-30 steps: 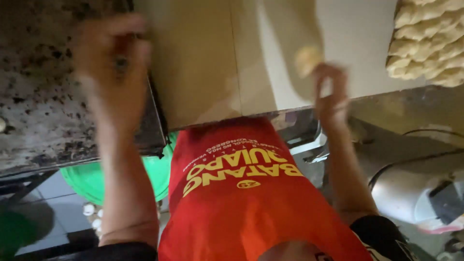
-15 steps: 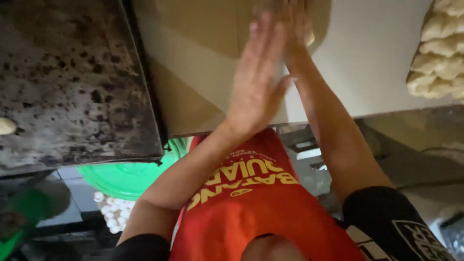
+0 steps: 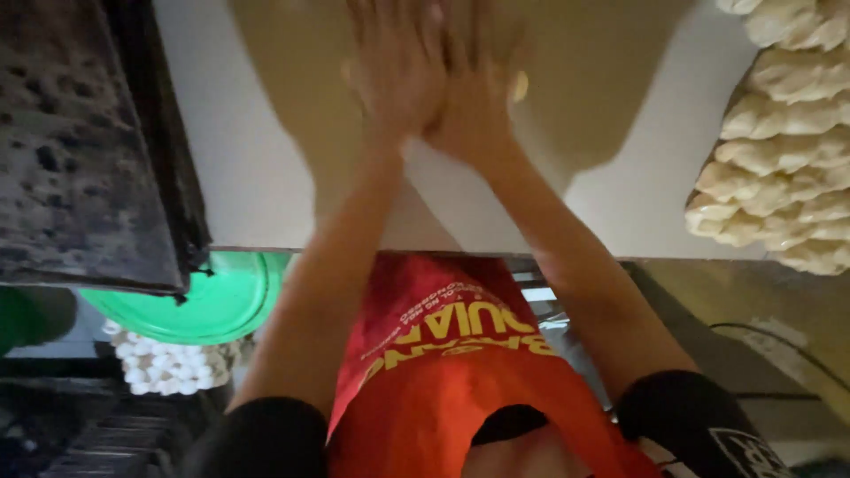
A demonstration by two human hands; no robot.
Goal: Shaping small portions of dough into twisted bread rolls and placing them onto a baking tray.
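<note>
Our left hand (image 3: 394, 75) and right hand (image 3: 478, 97), open flat, gripping nothing, overlapped on dough (image 3: 584, 80) mid-surface (image 3: 239, 177), dough pieces (image 3: 779, 150) along its right edge.

No packages, signs or screens in view; the only lettered surface is the yellow print on the red apron (image 3: 460, 354), directly below the joined hands (image 3: 443, 80), between the forearms; a small white patch marks the black sleeve (image 3: 717, 429) at lower right, below the right hand.
</note>
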